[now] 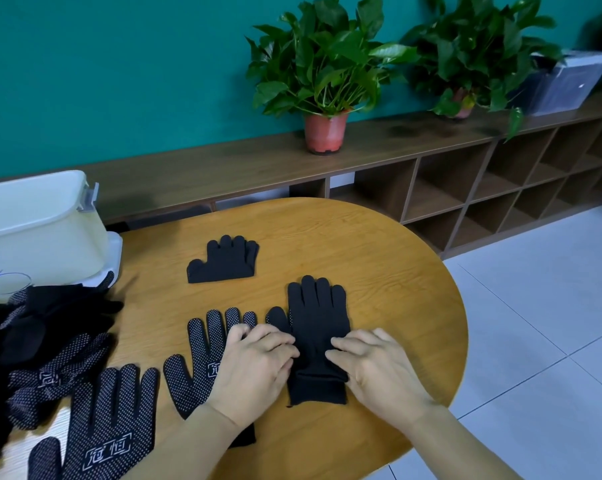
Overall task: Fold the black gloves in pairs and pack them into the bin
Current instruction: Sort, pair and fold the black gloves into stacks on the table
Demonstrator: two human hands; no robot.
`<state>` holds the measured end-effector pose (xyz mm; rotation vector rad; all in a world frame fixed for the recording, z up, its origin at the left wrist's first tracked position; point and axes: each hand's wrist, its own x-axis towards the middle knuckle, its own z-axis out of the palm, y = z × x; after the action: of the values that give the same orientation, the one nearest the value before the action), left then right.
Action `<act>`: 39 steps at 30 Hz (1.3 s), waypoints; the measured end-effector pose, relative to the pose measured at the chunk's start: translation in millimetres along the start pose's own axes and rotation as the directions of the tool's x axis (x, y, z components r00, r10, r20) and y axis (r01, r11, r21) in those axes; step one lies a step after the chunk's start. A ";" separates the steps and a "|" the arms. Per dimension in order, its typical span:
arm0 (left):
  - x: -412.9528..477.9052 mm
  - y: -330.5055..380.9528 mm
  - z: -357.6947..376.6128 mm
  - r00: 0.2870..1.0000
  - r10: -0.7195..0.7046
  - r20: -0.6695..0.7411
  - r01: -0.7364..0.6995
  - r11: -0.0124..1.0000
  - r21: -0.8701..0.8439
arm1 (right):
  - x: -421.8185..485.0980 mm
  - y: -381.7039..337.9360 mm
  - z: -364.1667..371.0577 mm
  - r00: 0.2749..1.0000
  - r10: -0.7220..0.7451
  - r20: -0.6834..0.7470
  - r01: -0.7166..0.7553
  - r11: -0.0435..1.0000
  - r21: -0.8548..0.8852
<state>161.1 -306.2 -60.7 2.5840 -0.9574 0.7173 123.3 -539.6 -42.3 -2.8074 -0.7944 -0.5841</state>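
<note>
A stacked pair of black gloves (316, 327) lies flat on the round wooden table (379, 258), fingers pointing away. My left hand (258, 365) rests on its left edge and my right hand (372, 365) on its right edge, fingers flat on the cloth. A dotted black glove (199, 355) lies palm up to the left, partly under my left hand. Another dotted glove (109, 420) lies nearer the front left. A folded pair (225, 261) sits farther back. The white bin (32, 233) stands at the far left.
A heap of loose black gloves (39, 337) covers the table's left side in front of the bin. Behind the table runs a low wooden shelf (465, 188) with two potted plants (323, 74) and a clear box (566, 84). Tiled floor lies to the right.
</note>
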 end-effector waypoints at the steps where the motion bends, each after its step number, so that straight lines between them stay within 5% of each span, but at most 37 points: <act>1: 0.1 1.3 -0.3 1.000 -0.002 -0.003 0.002 1.000 0.014 | 0.3 0.2 0.4 1.000 -0.009 -0.013 0.009 1.000 -0.011; 18: -9.4 6.8 -2.7 0.943 -0.312 0.114 0.325 0.938 -0.122 | 5.0 -4.9 10.6 0.984 -0.140 -0.108 0.128 0.986 -0.111; 32: -9.3 -6.9 -27.1 0.956 -0.087 0.281 0.128 0.983 -0.134 | 4.6 -3.2 10.9 0.987 -0.146 -0.067 0.139 0.984 -0.110; 39: -7.3 -3.0 -33.7 0.924 -0.100 0.370 0.170 0.972 -0.161 | 9.4 -9.7 4.3 0.988 -0.153 -0.015 0.151 0.985 -0.081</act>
<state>146.5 -285.7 -36.9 2.6225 -0.8826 0.1049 126.9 -525.9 -41.9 -2.8241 -1.0096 -0.6823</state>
